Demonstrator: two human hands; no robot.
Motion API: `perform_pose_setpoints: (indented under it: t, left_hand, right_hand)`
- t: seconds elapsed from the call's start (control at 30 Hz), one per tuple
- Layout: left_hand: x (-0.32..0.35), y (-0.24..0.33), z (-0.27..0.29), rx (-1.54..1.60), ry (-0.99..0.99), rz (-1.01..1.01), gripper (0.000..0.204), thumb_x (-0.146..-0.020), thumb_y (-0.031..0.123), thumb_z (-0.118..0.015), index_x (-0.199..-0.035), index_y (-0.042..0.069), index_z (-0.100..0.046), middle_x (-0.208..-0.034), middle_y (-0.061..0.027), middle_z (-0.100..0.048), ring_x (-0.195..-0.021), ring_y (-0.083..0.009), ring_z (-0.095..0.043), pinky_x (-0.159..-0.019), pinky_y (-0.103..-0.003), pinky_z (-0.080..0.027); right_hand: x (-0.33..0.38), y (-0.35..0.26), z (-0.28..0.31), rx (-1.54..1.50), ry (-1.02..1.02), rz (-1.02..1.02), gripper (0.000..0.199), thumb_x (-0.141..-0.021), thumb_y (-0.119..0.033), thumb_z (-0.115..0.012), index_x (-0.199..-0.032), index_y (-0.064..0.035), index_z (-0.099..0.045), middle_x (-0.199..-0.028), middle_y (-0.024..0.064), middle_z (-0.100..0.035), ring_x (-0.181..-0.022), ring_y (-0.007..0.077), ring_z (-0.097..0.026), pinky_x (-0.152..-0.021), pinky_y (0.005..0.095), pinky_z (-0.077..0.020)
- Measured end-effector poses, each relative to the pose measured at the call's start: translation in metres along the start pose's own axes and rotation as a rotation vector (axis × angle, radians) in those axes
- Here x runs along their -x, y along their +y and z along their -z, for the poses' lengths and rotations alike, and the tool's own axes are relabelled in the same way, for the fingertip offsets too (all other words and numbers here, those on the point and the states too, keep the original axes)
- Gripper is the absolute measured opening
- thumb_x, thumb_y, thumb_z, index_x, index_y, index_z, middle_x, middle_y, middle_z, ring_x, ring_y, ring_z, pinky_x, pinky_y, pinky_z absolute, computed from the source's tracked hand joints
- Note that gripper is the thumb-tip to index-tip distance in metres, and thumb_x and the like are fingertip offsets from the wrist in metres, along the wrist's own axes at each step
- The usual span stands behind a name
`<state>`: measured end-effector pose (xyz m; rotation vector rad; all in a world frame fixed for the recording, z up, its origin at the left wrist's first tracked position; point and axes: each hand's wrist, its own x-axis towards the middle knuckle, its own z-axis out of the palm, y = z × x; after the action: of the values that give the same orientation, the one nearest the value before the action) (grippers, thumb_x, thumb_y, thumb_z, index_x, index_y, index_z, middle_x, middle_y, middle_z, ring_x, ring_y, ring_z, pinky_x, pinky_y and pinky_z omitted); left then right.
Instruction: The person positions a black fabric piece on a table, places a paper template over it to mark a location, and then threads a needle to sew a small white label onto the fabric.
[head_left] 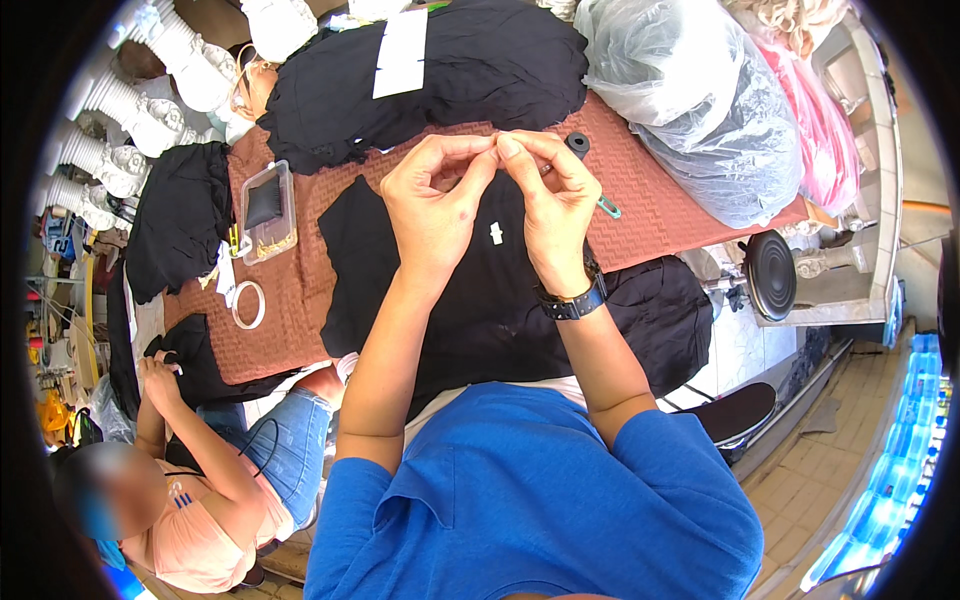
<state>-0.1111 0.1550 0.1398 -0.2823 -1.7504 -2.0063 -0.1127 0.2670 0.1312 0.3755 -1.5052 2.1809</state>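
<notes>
My left hand (435, 200) and my right hand (553, 190) meet above the table, fingertips pinched together. Whatever is between them is too small to make out. Below them a black garment (490, 300) lies spread over the table's near edge, with a small white label (496, 233) on it. Close to my right hand are a black spool (577, 143) and a green safety-pin-shaped piece (609, 207), partly hidden by the fingers. Left of the garment sit a clear plastic box (291, 195) holding a black pad and small gold pieces, and a white ring (263, 305).
Black fabric (490, 70) bearing a white card (400, 55) is heaped at the table's far side. Filled plastic bags (700, 120) stand far right, beside a round black seat (772, 275). At left, a seated person (215, 480) handles black cloth (195, 345).
</notes>
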Motion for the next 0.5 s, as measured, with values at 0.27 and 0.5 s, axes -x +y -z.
perform_pose_setpoints:
  t: [0.27, 0.5]
  left_hand:
    - [0.0012, -0.0015, -0.0013, -0.048, 0.029, -0.039, 0.009, -0.086, -0.003, -0.077, -0.095, -0.003, -0.075, -0.09, -0.0095, -0.075, -0.082, -0.0143, -0.074, -0.074, -0.026, -0.06]
    - [0.0024, -0.002, -0.0045, -0.139, 0.065, -0.166, 0.009, -0.085, -0.004, -0.078, -0.094, -0.002, -0.076, -0.086, -0.008, -0.075, -0.076, -0.0121, -0.072, -0.069, -0.024, -0.058]
  right_hand:
    - [0.0006, -0.002, -0.0009, 0.028, 0.007, 0.009, 0.012, -0.091, 0.002, -0.072, -0.103, 0.0022, -0.076, -0.1, 0.0082, -0.071, -0.093, 0.0136, -0.066, -0.081, 0.0262, -0.0527]
    - [0.0024, -0.0002, -0.0029, 0.067, 0.028, 0.042, 0.012, -0.091, 0.002, -0.073, -0.102, 0.0023, -0.076, -0.1, 0.0089, -0.072, -0.093, 0.0143, -0.066, -0.081, 0.0262, -0.0521]
